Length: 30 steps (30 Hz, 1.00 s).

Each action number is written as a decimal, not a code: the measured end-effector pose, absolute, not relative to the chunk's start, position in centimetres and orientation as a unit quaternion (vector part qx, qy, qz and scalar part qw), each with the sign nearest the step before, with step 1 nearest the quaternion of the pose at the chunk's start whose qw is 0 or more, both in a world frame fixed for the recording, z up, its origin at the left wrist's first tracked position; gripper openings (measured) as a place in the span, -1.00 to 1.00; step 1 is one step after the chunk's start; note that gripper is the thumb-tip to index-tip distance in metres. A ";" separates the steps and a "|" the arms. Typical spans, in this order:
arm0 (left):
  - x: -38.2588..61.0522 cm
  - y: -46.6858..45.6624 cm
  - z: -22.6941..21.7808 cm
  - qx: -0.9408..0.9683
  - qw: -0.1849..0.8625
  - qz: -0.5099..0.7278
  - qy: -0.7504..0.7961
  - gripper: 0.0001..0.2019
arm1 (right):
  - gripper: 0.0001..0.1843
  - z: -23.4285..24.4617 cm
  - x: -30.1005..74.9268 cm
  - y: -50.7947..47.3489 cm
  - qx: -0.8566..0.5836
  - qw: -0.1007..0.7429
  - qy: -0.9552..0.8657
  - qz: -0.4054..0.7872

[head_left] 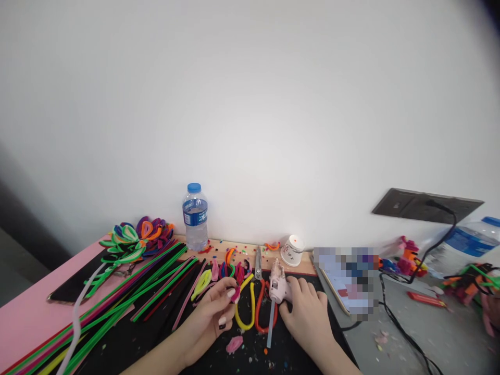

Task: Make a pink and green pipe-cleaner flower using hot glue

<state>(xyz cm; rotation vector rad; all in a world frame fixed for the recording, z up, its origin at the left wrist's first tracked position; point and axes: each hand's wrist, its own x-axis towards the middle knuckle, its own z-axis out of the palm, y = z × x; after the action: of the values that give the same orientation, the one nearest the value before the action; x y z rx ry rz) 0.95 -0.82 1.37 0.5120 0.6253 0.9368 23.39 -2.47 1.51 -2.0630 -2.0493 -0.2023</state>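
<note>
Between the thumb and finger of my left hand (213, 317) is a small magenta fuzzy piece (235, 295), probably bent pipe cleaner. My right hand (308, 312) is closed around the handle of a pale pink hot glue gun (276, 286), whose nozzle points toward the wall. A translucent glue stick (271, 325) sticks out of its back end. Scissors (258, 263) with one yellow and one red handle lie between my hands, partly behind the gun. On the black mat (219, 359) below them rests a loose pink fuzzy piece (235, 344).
Pipe cleaners (117, 307) and a pipe-cleaner flower (144, 239) lie at left. A water bottle (194, 219) and a white paper cup (292, 251) stand by the wall. At right are a phone (344, 284), a black cable (406, 333) and a red cutter (425, 299).
</note>
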 end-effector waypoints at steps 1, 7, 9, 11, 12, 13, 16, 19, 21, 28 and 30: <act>0.9 -0.8 1.4 0.224 0.824 0.434 0.286 -0.66 | -0.66 1.5 23.4 -2.4 -0.703 0.114 -0.700 -0.059; 0.3 -0.8 1.5 0.181 0.860 0.409 0.247 -0.69 | -0.69 1.7 23.8 -2.2 -0.677 0.212 -0.704 0.020; 0.3 -0.8 1.4 0.179 0.864 0.407 0.237 -0.70 | -0.73 1.8 23.8 -2.2 -0.650 0.282 -0.700 0.086; 0.3 -0.8 1.3 0.178 0.866 0.407 0.230 -0.70 | -0.82 2.1 23.6 -2.4 -0.610 0.343 -0.694 0.171; 0.3 -0.8 1.3 0.178 0.866 0.407 0.229 -0.71 | -0.86 2.2 23.4 -2.6 -0.588 0.358 -0.694 0.209; 0.3 -0.8 1.3 0.179 0.866 0.407 0.230 -0.71 | -0.90 2.2 23.3 -2.8 -0.569 0.368 -0.697 0.233; 0.5 -0.8 1.3 0.187 0.862 0.406 0.238 -0.72 | -0.94 2.1 22.8 -3.5 -0.539 0.376 -0.708 0.258; 0.5 -0.8 1.2 0.192 0.858 0.408 0.244 -0.71 | -0.91 1.4 22.6 -4.2 -0.542 0.392 -0.706 0.232; 0.5 -0.8 1.0 0.191 0.857 0.409 0.248 -0.70 | -0.84 1.1 22.6 -4.5 -0.545 0.398 -0.703 0.224; 0.5 -0.7 0.6 0.189 0.857 0.411 0.246 -0.69 | -0.82 1.7 22.1 -4.7 -0.553 0.369 -0.700 0.261; 0.5 -0.7 0.7 0.184 0.857 0.411 0.249 -0.69 | -0.80 1.6 22.1 -4.6 -0.555 0.368 -0.699 0.262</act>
<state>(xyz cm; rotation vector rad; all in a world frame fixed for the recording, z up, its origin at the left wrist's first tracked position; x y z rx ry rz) 0.52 -0.72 0.69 0.3867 0.5238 0.8639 22.06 -4.65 1.55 -1.4241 -1.7943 0.6740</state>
